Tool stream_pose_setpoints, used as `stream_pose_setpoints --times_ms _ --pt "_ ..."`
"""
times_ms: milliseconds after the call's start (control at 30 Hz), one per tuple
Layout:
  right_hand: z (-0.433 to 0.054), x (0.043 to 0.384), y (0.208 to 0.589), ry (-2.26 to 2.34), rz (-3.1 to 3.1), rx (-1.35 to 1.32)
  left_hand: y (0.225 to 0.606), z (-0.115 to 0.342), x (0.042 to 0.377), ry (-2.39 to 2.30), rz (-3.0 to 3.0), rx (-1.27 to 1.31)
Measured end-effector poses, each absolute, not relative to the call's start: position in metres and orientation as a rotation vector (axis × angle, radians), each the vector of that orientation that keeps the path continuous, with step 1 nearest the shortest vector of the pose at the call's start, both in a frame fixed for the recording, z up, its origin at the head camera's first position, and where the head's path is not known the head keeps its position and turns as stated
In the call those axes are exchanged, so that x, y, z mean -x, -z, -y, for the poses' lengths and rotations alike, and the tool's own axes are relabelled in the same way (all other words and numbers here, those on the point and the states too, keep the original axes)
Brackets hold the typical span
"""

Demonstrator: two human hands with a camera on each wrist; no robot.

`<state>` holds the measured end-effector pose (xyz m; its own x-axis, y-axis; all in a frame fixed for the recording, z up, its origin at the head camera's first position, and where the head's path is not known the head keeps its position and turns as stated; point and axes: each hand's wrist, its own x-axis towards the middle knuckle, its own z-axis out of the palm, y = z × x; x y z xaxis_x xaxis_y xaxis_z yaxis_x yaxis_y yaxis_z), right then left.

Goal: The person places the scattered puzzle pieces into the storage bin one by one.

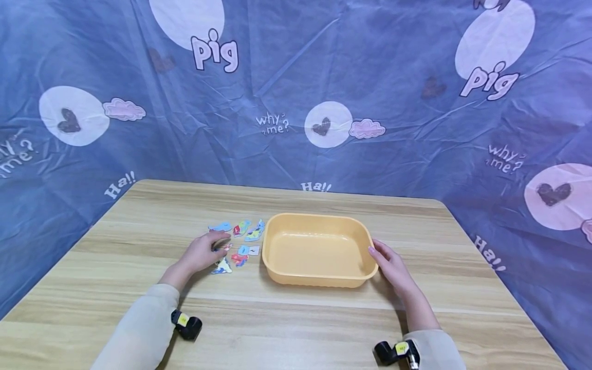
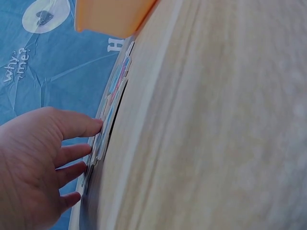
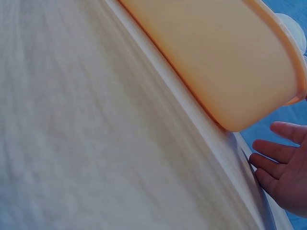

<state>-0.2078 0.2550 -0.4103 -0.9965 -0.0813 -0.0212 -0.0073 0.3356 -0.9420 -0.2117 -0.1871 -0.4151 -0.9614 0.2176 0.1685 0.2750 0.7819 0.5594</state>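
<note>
Several flat, colourful cut-out pieces, like jigsaw pieces (image 1: 240,258), lie on the table left of a yellow-orange plastic tub (image 1: 319,281). My left hand (image 1: 203,252) hovers over or touches the leftmost pieces, fingers spread and slightly bent. The left wrist view shows its thumb (image 2: 84,125) at the edge of the cards (image 2: 108,129); I cannot tell whether it touches them. My right hand (image 1: 393,267) is at the tub's right end, thumb at the rim. In the right wrist view its straight fingers (image 3: 274,151) stand outside the tub wall (image 3: 240,72), apart from it.
The wooden table (image 1: 287,329) runs back to a blue printed cloth (image 1: 277,159) hanging behind and at both sides. Only bare tub floor shows inside the tub. A small black camera sits on each wrist, over light sleeves (image 1: 143,324).
</note>
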Motion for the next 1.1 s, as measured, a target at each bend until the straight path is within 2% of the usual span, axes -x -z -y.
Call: stream_pose_setpoints --times_ms 1100 --pt "-0.2548 0.207 0.4126 1.809 -2.515 0.105 0.4168 0.1849 0.2123 0.806 2.889 0.403"
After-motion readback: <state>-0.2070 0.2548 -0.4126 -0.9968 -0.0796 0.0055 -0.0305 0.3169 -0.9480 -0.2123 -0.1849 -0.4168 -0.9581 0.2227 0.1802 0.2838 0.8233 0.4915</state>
